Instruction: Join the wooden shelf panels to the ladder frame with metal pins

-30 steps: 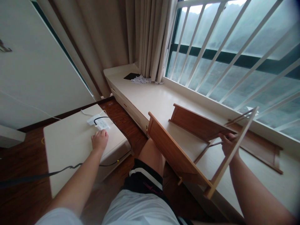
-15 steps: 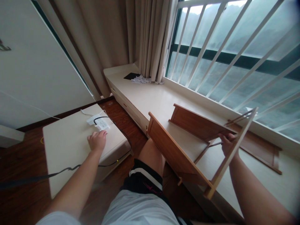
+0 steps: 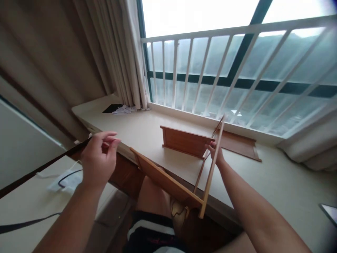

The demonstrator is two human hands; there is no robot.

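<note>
My right hand (image 3: 216,153) is closed round part of a partly assembled wooden shelf rack (image 3: 211,172), beside its long slanting side rail. Two brown boards extend leftward from the rail: the near board (image 3: 168,181) slants above my leg, and the far board (image 3: 185,142) is over the white window ledge (image 3: 147,124). My left hand (image 3: 98,161) is raised between the small white table and the ledge, thumb and fingers drawn together in a pinch. Anything between those fingertips is too small to make out. Another brown panel (image 3: 238,144) lies flat on the ledge behind my right hand.
A white power strip (image 3: 65,181) with plugged cords sits on the small white table (image 3: 15,196) at lower left. A black flat item (image 3: 112,108) and crumpled white material (image 3: 125,110) lie by the curtain (image 3: 126,52). White bars (image 3: 188,66) line the window.
My left hand has lifted off the small table by the power strip and moved towards the ledge. My view has turned right; my right hand still grips the shelf rack.
</note>
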